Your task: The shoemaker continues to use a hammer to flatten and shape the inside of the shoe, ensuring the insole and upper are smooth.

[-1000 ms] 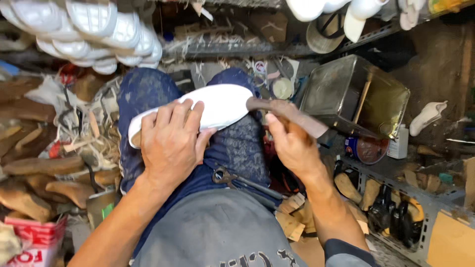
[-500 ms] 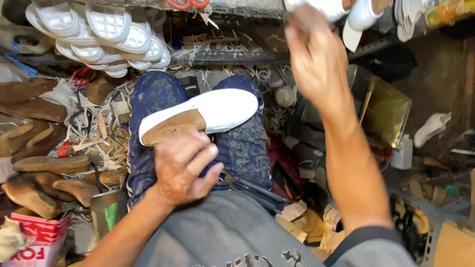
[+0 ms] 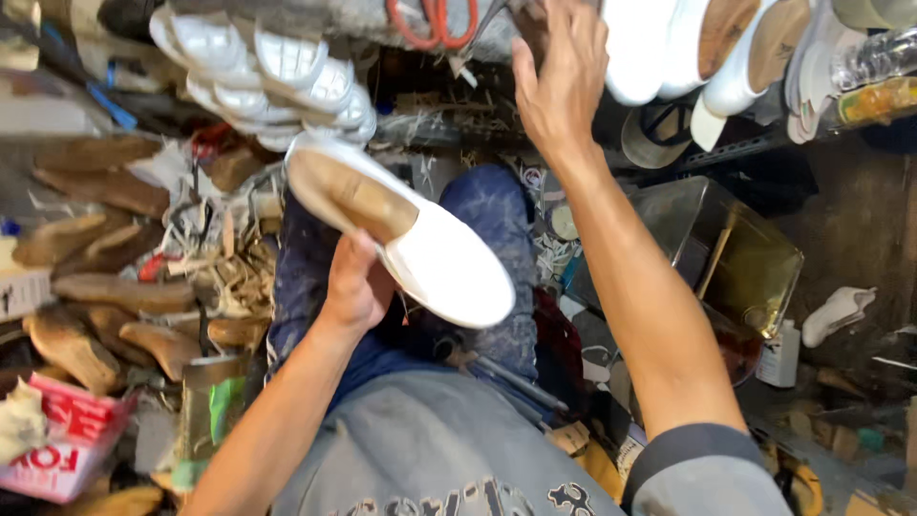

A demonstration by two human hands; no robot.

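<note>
above the lap, a white shoe [image 3: 420,248] on a tan wooden last is held up in the left hand [image 3: 355,287]. toe points down and to the right, heel up and to the left; the wooden top of the last faces the camera. left hand grips the shoe from below near its middle, fingers wrapped behind it, thumb side toward the camera. shoe hangs over the blue mottled trousers [image 3: 497,229], clear of the knees.

right hand [image 3: 564,76] is raised to the shelf at the top of view, fingers spread and reaching among the things there; whether it grasps anything cannot be told, as the fingertips are hidden in shadow. red-handled scissors [image 3: 435,24] hang just left of that hand. white shoes on lasts [image 3: 697,48] sit just to its right.

further out: a stack of white shoe soles [image 3: 258,72] at upper left, near the heel of the held shoe. bare wooden lasts [image 3: 105,239] lie piled on the left side. a square metal tin [image 3: 735,258] stands on the right, beyond the right forearm. grey shirt [image 3: 430,449] fills the lower centre.
</note>
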